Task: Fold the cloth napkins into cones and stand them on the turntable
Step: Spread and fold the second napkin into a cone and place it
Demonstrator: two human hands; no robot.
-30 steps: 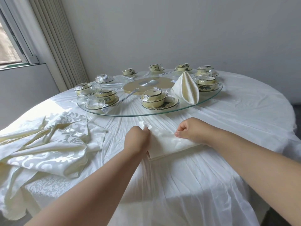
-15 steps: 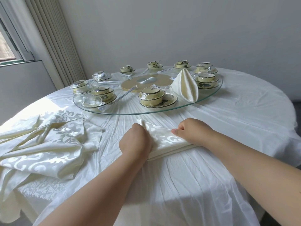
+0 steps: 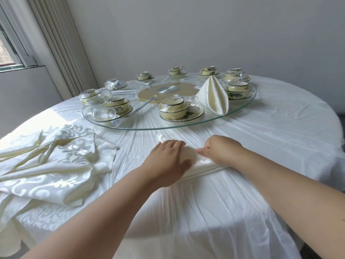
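Note:
A folded cream napkin (image 3: 202, 166) lies flat on the white tablecloth just in front of the glass turntable (image 3: 240, 111). My left hand (image 3: 168, 161) rests flat on its left part, fingers stretched out. My right hand (image 3: 221, 151) presses on its right part with fingers curled, thumb and fingertip at the fold. Most of the napkin is hidden under both hands. One finished napkin cone (image 3: 213, 98) stands on the turntable's right side.
A heap of loose patterned napkins (image 3: 46, 161) lies at the left of the table. Wrapped bowl-and-saucer sets (image 3: 177, 109), glass cups (image 3: 104, 114) and spoons ring the turntable around its beige hub (image 3: 169, 90). The table edge (image 3: 317, 116) curves at the right.
My left hand has opened from a closed grip at the napkin's corner and now lies flat over the cloth. My right hand has stayed on the right part.

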